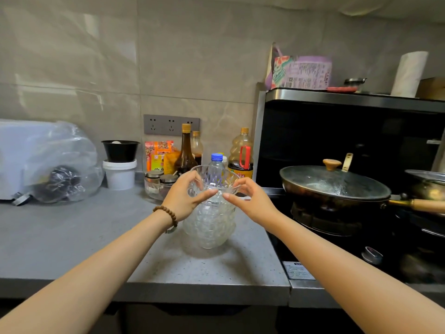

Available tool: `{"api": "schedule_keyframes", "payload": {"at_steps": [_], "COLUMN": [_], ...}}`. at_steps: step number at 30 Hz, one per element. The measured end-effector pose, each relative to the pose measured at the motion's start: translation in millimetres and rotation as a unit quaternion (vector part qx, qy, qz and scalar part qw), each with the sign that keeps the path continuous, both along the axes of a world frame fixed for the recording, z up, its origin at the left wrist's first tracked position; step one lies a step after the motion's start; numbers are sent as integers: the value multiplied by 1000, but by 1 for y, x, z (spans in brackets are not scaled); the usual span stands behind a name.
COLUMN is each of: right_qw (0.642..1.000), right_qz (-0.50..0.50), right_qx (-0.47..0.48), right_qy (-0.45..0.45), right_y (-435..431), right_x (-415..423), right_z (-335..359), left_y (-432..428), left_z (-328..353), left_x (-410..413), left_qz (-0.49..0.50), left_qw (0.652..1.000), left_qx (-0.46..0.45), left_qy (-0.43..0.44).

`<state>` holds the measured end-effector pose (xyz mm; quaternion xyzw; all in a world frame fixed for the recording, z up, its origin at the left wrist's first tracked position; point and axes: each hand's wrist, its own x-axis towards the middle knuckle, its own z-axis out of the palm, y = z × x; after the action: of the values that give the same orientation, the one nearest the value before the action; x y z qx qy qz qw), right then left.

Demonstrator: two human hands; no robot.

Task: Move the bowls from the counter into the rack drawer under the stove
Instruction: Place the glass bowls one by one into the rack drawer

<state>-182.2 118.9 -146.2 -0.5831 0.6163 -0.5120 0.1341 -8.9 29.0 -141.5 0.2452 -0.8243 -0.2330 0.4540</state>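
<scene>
1. Grey speckled counter [72, 237], at its end next to the stove [337, 225], carries a stack of cut-glass bowls [209, 227].
2. The left hand [185, 196] and right hand [250, 198] each pinch the top bowl [214, 175] by its rim, at opposite sides.
3. Faceted, rigid, clear glass (probably heavy and slick) would chip if knocked. Opposite rim grips suit it, lifting straight up off the nested ones.

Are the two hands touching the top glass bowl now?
Touching. The head view shows the left hand and the right hand each pinching the rim of the top bowl, one on each side.
</scene>
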Motion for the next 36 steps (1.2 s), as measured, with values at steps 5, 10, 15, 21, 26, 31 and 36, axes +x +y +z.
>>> {"api": "schedule_keyframes", "payload": {"at_steps": [5, 10, 15, 21, 26, 31, 36], "right_qw": [992, 987, 981, 975, 976, 968, 961], "right_qz": [-28, -38, -48, -26, -22, -3, -26], "right_qx": [-58, -46, -9, 128, 202, 251, 246], "right_qy": [112, 149, 187, 180, 75, -19, -125], "right_y": [43, 118, 205, 287, 330, 342, 326], "right_x": [-17, -46, -75, -102, -125, -141, -149], "right_z": [26, 36, 20, -34, -98, -156, -210], "left_y": [35, 87, 140, 195, 229, 245, 240], "left_z": [20, 22, -9, -71, -144, -208, -254], "left_x": [-16, -46, -92, -153, -188, -204, -213], "left_qz": [-65, -168, -289, -394, -415, -374, -297], "left_qw": [996, 976, 939, 890, 858, 819, 819], "left_qx": [35, 130, 180, 221, 265, 371, 430], "left_qy": [47, 49, 47, -63, -144, -230, -238]}}
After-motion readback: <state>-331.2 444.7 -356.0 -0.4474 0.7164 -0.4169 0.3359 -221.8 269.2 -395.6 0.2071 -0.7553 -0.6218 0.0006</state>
